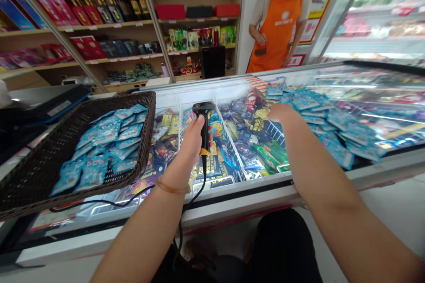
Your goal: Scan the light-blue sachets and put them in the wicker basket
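Note:
My left hand (194,139) is wrapped round the handle of a black and yellow barcode scanner (205,128), held upright over the open chest freezer. Its black cable hangs down across the freezer's front edge. My right hand (279,112) reaches into the freezer, beside a black packet with yellow print (259,124) and left of a spread pile of light blue packets (332,117). Its fingers are mostly hidden, and I cannot tell whether they grip a packet. On my left, a dark brown wicker basket (151,128) holds more light blue packets (102,135).
White wire dividers (232,141) split the freezer's mixed frozen packs. A sliding glass lid (381,93) lies at the right. Across the freezer stands a person in an orange apron (279,22). Stocked wooden shelves (109,24) line the back.

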Demonstrator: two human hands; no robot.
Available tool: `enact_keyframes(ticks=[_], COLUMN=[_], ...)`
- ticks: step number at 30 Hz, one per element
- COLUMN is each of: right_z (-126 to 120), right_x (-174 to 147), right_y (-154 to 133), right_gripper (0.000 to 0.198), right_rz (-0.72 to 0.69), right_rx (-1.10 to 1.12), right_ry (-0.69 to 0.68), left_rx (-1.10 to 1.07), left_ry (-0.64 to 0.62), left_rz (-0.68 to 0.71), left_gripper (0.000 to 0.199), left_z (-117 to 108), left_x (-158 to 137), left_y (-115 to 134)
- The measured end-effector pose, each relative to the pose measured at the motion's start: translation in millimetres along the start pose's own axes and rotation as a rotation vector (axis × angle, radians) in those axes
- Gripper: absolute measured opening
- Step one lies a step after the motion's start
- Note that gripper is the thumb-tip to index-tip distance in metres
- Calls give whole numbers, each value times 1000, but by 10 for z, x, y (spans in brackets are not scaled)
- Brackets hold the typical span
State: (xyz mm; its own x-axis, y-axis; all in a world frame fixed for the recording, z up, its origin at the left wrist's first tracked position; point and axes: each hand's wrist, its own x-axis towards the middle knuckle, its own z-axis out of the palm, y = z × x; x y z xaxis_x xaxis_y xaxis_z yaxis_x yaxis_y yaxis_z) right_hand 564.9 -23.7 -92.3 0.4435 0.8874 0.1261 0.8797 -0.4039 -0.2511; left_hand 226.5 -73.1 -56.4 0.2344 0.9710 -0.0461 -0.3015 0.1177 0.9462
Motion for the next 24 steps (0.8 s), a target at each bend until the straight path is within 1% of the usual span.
enact_keyframes(ticks=[2,4,7,9,11,13,14,16,19,21,24], right_z=[35,59,49,5,-50,-91,-100,-94,-53,-29,-15], right_x=[-3,-46,-154,-205,-210,-170,-140,-82,-42,-58,-118], right_y=[-121,-285,-485,-534,-510,-432,-384,-293,-225,-243,-346], right_gripper=[41,42,53,58,58,53,49,46,52,57,67], right_rz=[-79,-187,-344,-379,-326,-224,-174,-105,-100,-109,-96], right_rx=[-18,36,164,218,214,148,101,3,-59,5,237], right_ry=[-126,-181,-167,-129,-64,-15,-13,-55,-121,-120,-62], left_rx=[13,21,25,19,15,13,13,18,20,20,30], left_ry=[-3,-8,1,14,24,27,27,19,10,4,-9], left_rz=[1,0,3,8,10,7,5,-3,-6,-9,-23], left_gripper=[42,41,40,38,38,38,39,40,40,40,38], left_z=[6,9,13,17,21,23,24,26,35,45,57], left_x=[-10,-18,-20,-16,-10,-4,-2,-2,-14,-29,-49], left_y=[-1,-3,-12,-21,-30,-37,-40,-44,-47,-46,-37])
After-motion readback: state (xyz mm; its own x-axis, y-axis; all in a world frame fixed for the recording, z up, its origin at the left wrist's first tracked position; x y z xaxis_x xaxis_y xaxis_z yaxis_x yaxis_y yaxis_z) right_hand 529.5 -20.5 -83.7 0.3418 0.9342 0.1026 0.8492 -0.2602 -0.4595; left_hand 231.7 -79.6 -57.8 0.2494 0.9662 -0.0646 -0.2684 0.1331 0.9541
